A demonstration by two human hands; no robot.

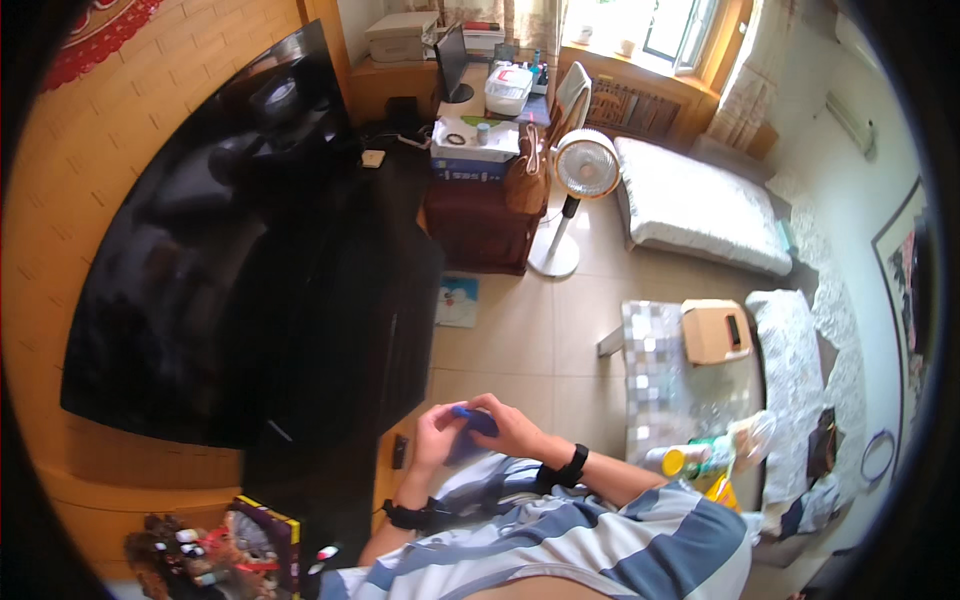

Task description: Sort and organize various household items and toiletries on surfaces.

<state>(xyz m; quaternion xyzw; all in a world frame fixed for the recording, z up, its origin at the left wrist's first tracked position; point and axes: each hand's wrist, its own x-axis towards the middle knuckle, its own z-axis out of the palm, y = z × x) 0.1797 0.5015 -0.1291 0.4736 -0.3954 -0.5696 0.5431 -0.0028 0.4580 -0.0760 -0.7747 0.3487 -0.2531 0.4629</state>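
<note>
Close in front of my striped shirt, both hands hold a small blue object, perhaps a cloth or pouch; its exact kind cannot be told. My left hand pinches its upper left end with thumb and fingers. From the other side, my right hand grips it, fingertips close to those of the left. The lower part of the blue thing hangs between the hands and is partly hidden by them. A black band is on each wrist.
A large black television and a black cabinet stand at the left. A floor heater stands ahead. At the right, a low table bears a cardboard box and bottles. A dark red cabinet stands beyond.
</note>
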